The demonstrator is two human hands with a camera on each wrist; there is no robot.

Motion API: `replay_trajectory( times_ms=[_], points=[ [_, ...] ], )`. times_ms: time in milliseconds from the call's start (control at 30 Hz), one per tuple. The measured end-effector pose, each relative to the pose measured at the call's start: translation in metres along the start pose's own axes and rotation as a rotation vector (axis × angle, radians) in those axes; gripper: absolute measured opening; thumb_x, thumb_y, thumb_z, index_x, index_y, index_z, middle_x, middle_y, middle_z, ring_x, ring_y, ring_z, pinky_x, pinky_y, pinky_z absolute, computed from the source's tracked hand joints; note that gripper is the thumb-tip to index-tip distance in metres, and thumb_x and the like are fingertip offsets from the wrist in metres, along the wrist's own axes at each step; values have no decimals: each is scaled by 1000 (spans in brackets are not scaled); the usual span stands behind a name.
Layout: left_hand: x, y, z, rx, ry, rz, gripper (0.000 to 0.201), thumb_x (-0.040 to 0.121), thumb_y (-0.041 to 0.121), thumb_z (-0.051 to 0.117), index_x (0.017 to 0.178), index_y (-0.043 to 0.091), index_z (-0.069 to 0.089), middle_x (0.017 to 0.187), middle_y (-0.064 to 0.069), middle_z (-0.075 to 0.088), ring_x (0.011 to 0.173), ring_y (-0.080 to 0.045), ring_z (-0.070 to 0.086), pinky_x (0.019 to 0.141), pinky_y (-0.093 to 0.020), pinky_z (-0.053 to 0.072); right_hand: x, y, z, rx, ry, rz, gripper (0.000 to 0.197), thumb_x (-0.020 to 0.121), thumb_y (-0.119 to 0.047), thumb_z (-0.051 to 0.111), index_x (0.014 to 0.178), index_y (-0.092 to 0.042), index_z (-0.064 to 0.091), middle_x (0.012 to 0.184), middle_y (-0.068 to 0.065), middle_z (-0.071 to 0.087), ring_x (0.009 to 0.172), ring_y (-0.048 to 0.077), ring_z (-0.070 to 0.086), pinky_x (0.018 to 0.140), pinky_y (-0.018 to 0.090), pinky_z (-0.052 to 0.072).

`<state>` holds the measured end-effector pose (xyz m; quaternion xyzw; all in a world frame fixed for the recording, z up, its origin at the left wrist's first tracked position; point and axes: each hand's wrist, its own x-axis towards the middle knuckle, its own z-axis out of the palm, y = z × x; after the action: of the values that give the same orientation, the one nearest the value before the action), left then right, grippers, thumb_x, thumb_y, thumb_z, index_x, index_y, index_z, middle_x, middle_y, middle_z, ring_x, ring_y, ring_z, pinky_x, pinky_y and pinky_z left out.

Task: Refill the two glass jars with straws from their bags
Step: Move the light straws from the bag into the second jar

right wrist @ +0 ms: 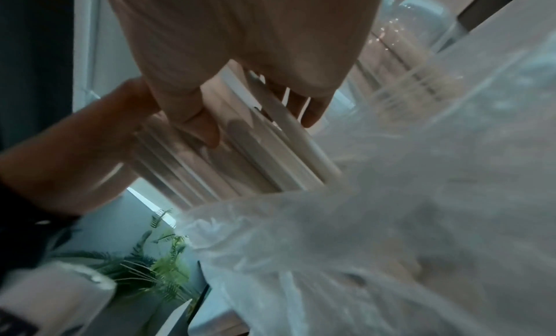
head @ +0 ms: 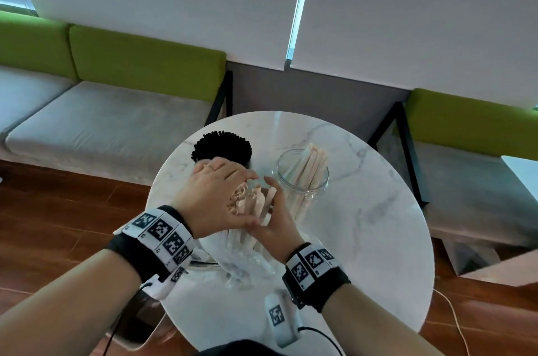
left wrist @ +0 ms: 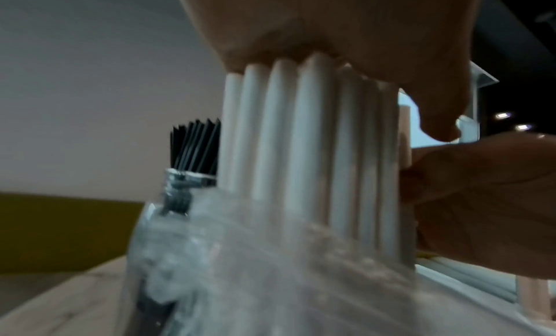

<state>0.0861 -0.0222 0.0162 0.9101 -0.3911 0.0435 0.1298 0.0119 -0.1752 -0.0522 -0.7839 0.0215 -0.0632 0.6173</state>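
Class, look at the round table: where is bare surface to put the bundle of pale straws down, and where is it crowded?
Free: the marble table right of the clear jar, out to the rim, and the far strip behind both jars. Crowded: the middle, where both hands, the plastic bag and the black-straw jar sit close.

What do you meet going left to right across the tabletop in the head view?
Jar of black straws → left hand → bundle of pale straws in both hands → right hand → glass jar of pale straws.

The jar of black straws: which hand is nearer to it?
Left. The left hand sits directly in front of the black-straw jar, overlapping it; the right hand is lower, farther toward the other jar.
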Motion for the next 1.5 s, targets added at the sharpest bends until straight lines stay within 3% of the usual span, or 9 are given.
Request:
replay_trajectory(
  times_ms=[167, 367, 533, 733, 867, 1033, 1200, 1400, 1500],
  points=[
    [-12, -9, 2, 37, 7, -54, 76, 61, 78, 50, 126, 39, 45, 122, 21, 53, 118, -10, 44, 99, -31, 28, 2, 4, 3, 2, 39, 35, 69, 65, -13, 73, 127, -12, 43, 117, 7, 60, 109, 18, 60, 94, 38, 50],
    [-9, -5, 8, -68, 32, -90, 64, 70, 58, 64, 127, 35, 45, 119, 16, 58, 117, -10, 47, 98, -23, 24, 9, 1, 4, 35, 36, 92, 58, 68, -5, 78, 119, -17, 53, 109, 0, 66, 103, 12, 64, 90, 31, 53],
    [-11, -11, 16, -22, 51, -54, 48, 71, 59, 46, 114, 40, 55, 107, 18, 59, 106, -11, 52, 92, -26, 35, 12, -1, 1, 75, 39, 137, 39, 71, -1, 77, 105, -10, 62, 101, 7, 70, 95, 18, 67, 84, 34, 56],
    [-8, -13, 12, -48, 53, -41, 35, 75, 59, 50, 106, 43, 55, 103, 19, 58, 100, -11, 53, 89, -30, 38, 16, -5, 0, 21, 70, 127, 29, 67, -16, 79, 93, -15, 67, 89, 3, 72, 86, 19, 69, 79, 42, 58],
    [-11, -11, 12, -61, 61, -17, 32, 81, 61, 41, 101, 42, 57, 102, 20, 57, 97, -9, 53, 83, -24, 32, 13, -9, 1, 33, 104, 113, 30, 66, -20, 79, 89, -14, 62, 84, 4, 69, 77, 16, 65, 72, 38, 56],
    [-11, -12, 14, -47, 65, -40, 36, 82, 61, 33, 98, 40, 57, 100, 19, 56, 96, -11, 53, 85, -28, 39, 4, -14, 0, 65, 221, 111, 20, 73, -15, 76, 82, -5, 61, 74, 7, 65, 71, 17, 62, 66, 35, 52],
    [-12, -10, 13, 12, 68, -45, 36, 83, 58, 31, 98, 37, 57, 99, 16, 55, 93, -12, 52, 79, -25, 36, 4, -26, -11, 95, 289, 82, 11, 77, -5, 69, 88, -7, 68, 84, 5, 73, 81, 16, 70, 74, 30, 56],
    [-10, -5, 13, -7, 102, -24, 36, 83, 53, 33, 97, 33, 60, 96, 13, 58, 89, -14, 54, 75, -24, 41, 8, -63, -44, 184, 271, 23, 14, 84, 6, 61, 93, -1, 69, 90, 6, 75, 87, 19, 71, 84, 38, 55],
    [-10, -1, 7, 76, 117, -32, 28, 83, 53, 40, 93, 36, 61, 92, 17, 59, 83, -10, 57, 62, -15, 25, 16, -90, -70, 293, 316, -56, 19, 85, 11, 58, 93, -5, 65, 93, 10, 73, 90, 28, 70, 87, 46, 54]
  ],
)
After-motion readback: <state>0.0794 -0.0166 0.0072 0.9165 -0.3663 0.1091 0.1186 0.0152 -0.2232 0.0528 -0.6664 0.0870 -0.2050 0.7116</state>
